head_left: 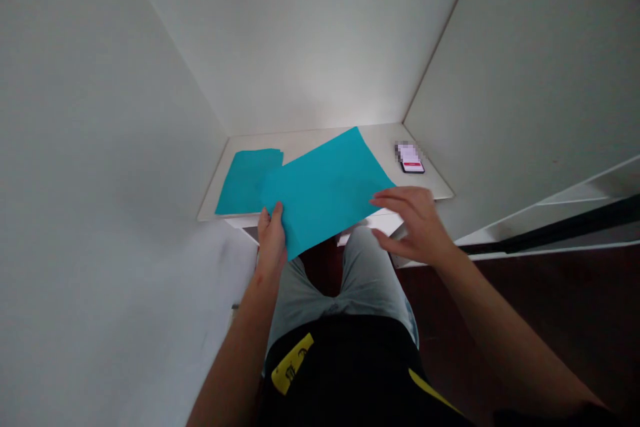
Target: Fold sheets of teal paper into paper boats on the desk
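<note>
Over the white shelf, the left hand is pinching a rectangular teal paper sheet between thumb and fingers, holding it tilted. The right hand is hovering open, its fingers slightly curved, just beside the sheet's lower edge. A second teal paper sheet is lying on the shelf's left side, a black smartphone on its right.

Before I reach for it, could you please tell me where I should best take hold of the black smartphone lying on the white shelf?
Pinch the black smartphone by its long edges, coming from the front with your right hand. It lies flat in the corner of the white shelf, and the white wall closes off its right side, so the front is the open approach.
</note>
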The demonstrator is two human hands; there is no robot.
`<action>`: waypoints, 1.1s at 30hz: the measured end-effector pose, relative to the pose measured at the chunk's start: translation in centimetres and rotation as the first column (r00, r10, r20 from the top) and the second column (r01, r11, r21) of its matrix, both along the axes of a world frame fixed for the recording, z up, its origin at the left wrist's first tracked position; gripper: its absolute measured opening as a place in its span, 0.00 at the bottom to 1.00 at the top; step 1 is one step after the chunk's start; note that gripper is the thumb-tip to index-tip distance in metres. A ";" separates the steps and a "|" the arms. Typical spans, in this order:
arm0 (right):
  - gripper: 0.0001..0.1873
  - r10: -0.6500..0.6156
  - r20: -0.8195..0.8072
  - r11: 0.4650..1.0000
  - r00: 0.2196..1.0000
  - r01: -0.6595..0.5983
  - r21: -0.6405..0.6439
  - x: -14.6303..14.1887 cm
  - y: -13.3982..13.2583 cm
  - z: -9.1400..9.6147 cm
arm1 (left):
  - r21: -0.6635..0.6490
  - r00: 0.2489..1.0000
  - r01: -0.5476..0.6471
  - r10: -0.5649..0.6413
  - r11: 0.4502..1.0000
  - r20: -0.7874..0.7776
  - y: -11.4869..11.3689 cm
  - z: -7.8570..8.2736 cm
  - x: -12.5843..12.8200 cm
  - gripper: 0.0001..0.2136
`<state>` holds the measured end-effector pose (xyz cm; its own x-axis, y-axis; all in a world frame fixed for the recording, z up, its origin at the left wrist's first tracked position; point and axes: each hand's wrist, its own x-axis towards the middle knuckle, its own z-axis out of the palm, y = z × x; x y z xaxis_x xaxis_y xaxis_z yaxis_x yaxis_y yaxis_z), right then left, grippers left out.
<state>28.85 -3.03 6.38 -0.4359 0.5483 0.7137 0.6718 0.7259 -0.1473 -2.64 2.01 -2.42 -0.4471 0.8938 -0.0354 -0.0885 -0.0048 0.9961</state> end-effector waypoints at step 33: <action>0.36 -0.428 -0.297 0.793 0.854 0.197 -0.576 1.3 13.0 -16.8 | -0.106 0.422 0.575 -0.405 0.811 -0.811 10.7 -5.9 7.5 0.20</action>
<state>30.19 9.98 -10.39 0.0800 0.9308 0.3567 0.6450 0.2245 -0.7305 4.83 12.75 -8.35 0.3001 0.9213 0.2472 0.6583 -0.3876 0.6454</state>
